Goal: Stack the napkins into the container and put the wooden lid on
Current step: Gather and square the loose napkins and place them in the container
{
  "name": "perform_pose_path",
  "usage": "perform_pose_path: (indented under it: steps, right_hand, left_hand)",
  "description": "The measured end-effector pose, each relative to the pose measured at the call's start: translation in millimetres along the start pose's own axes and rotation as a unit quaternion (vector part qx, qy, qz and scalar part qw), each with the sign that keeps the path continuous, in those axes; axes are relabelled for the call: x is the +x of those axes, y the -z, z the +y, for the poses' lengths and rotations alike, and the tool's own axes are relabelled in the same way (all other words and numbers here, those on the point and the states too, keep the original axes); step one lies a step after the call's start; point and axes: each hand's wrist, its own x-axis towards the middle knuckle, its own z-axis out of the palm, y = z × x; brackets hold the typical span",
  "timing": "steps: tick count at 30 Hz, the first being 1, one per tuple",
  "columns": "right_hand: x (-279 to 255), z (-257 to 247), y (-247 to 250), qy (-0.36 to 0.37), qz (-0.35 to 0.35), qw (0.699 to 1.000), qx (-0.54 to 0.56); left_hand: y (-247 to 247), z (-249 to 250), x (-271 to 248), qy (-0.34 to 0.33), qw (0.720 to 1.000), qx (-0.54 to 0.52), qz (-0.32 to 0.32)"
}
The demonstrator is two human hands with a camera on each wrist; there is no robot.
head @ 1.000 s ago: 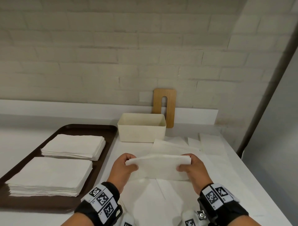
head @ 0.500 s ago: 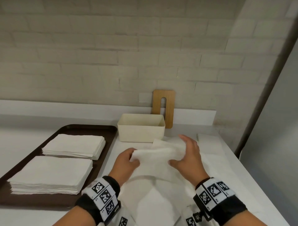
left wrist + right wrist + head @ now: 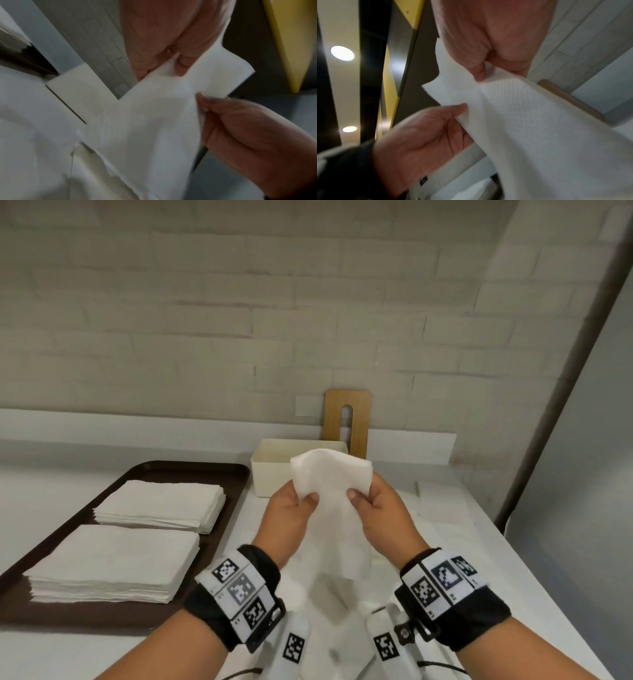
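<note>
While both thumbs press in, the left hand [image 3: 289, 510] and right hand [image 3: 378, 508] pinch a white napkin [image 3: 330, 484], lifted above the counter [image 3: 496, 577] near its front edge. Off to the left edge, a brown tray [image 3: 219, 474] carries two napkin stacks [image 3: 113, 563]. Behind the napkin sits the cream container [image 3: 270, 474], and the wooden lid [image 3: 359, 419] leans upright on the wall at the back edge.

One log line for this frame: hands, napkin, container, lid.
left hand: pinches napkin | right hand: pinches napkin | container: open, behind napkin | wooden lid: leaning on wall | tray: two stacks
</note>
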Motion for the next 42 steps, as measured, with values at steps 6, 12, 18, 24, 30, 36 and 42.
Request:
perform_pose_path:
  steps: [6,12,18,24,30,36,42]
  right_hand:
    - [-25,33,-15,-0.052,-0.009,0.997,-0.051]
    - [-18,27,-8,-0.051,0.043,0.998,0.004]
    - [-20,32,-8,-0.075,0.057,0.988,0.126]
    - [-9,22,13,-0.091,0.096,0.954,0.269]
    - [-5,34,59,-0.091,0.141,0.976,0.141]
    - [-16,64,44,-0.178,0.047,0.982,0.052]
    - [-23,80,24,-0.221,0.08,0.967,0.101]
  left_hand:
    - [-16,-34,-23,0.014,0.993,0.12,0.005]
    - [-19,-22,-16,0.011,0.996,0.084,-0.003]
    - [-14,-23,-16,0.022,0.996,0.081,-0.01]
    - [6,-47,-15,0.123,0.965,0.217,-0.08]
    - [35,-39,-10,0.132,0.989,0.027,0.064]
    - [35,-47,-8,0.129,0.989,0.03,0.062]
    - [22,-55,-14,0.146,0.984,0.093,0.046]
